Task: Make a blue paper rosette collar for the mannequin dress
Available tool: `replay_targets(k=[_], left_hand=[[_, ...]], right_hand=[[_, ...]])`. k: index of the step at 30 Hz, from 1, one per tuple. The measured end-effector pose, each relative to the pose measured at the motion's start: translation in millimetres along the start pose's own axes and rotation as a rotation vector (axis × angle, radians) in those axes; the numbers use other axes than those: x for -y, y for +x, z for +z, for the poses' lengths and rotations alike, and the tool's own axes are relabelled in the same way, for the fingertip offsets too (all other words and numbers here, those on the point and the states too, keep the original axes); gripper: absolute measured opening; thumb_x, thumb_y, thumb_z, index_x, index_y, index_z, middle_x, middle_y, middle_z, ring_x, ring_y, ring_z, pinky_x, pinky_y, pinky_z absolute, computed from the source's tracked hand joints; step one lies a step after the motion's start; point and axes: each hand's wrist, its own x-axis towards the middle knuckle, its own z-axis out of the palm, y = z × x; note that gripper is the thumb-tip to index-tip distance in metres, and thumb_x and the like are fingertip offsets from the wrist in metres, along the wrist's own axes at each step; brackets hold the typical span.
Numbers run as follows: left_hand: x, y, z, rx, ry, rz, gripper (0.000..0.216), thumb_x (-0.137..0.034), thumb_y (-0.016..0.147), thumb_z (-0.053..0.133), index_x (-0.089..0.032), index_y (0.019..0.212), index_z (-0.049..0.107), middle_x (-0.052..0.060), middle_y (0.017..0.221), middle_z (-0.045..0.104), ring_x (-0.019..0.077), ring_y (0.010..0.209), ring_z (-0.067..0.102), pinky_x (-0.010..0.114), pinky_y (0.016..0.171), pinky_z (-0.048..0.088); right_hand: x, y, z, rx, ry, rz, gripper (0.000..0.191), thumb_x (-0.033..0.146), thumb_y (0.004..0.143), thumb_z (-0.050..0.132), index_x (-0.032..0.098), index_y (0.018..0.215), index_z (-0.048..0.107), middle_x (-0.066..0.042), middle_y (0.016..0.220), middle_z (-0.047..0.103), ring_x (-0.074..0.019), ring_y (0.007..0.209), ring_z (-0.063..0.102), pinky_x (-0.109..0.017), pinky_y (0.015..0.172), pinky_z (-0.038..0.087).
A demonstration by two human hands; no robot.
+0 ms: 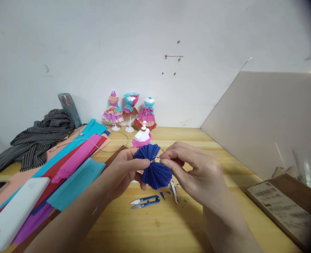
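Note:
My left hand (121,172) pinches a dark blue pleated paper fan (153,167) at its gathered middle, holding it above the wooden table (171,225). My right hand (189,168) is closed in a pinch at the same waist, on a thin thread or wire too fine to make out. Just behind the fan stands a small white mannequin with a pink skirt (142,137). Blue thread snips (144,201) lie on the table below my hands, with small paper scraps beside them.
Sheets of crepe paper (73,165) in teal, pink, red and purple lie at left, with a white power bank (13,211). Three dressed mini mannequins (130,112) stand by the wall. A striped cloth (39,137), a grey bottle (69,107) and a cardboard box (282,207) are nearby.

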Motion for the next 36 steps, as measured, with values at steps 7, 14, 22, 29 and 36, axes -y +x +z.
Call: replay_targets(k=[7,14,22,29,36], left_hand=[[0.7,3.0,-4.3,-0.017,0.041,0.044,0.025,-0.028,0.068,0.074,-0.013,0.087,0.07,0.004,0.072,0.063,0.0109,0.059,0.055,0.019,0.049,0.043],[-2.7,3.5,-6.4,-0.014,0.011,0.092,0.023,-0.026,0.066,0.077,-0.013,0.083,0.072,0.001,0.065,0.061,0.0057,0.05,0.045,0.018,0.045,0.028],[-4.1,5.8,-10.3,0.016,-0.018,0.068,0.025,-0.027,0.066,0.075,-0.012,0.086,0.072,0.002,0.067,0.063,0.0058,0.049,0.045,0.019,0.043,0.024],[-1.2,7.5,-12.9,0.009,-0.016,0.071,0.028,-0.029,0.065,0.075,-0.012,0.087,0.073,0.004,0.071,0.065,0.0058,0.049,0.045,0.02,0.043,0.025],[-2.6,6.7,-12.2,0.009,-0.037,0.078,0.026,-0.028,0.065,0.076,-0.012,0.085,0.073,0.003,0.07,0.064,0.0053,0.049,0.045,0.02,0.043,0.025]], right_hand=[[-1.7,-1.5,-0.1,0.029,0.011,0.001,0.015,0.013,0.088,0.058,0.018,0.075,0.062,-0.002,0.068,0.062,-0.0135,0.062,0.058,-0.026,0.054,0.044],[-4.4,-2.7,-2.0,0.078,0.091,-0.062,0.011,0.01,0.088,0.059,0.018,0.082,0.065,-0.004,0.075,0.065,-0.0141,0.07,0.062,-0.026,0.061,0.05],[-1.3,-3.9,-4.5,0.055,0.093,-0.074,0.014,0.006,0.085,0.062,0.019,0.085,0.065,-0.003,0.077,0.066,-0.0152,0.073,0.063,-0.028,0.064,0.052],[1.0,-2.7,-4.7,0.041,0.043,-0.038,0.012,0.006,0.085,0.061,0.018,0.081,0.062,-0.001,0.074,0.063,-0.0125,0.068,0.061,-0.026,0.062,0.048],[0.6,-2.1,-2.0,0.03,0.067,-0.073,0.012,0.006,0.084,0.062,0.017,0.082,0.064,-0.001,0.075,0.065,-0.0131,0.071,0.063,-0.025,0.063,0.05]])
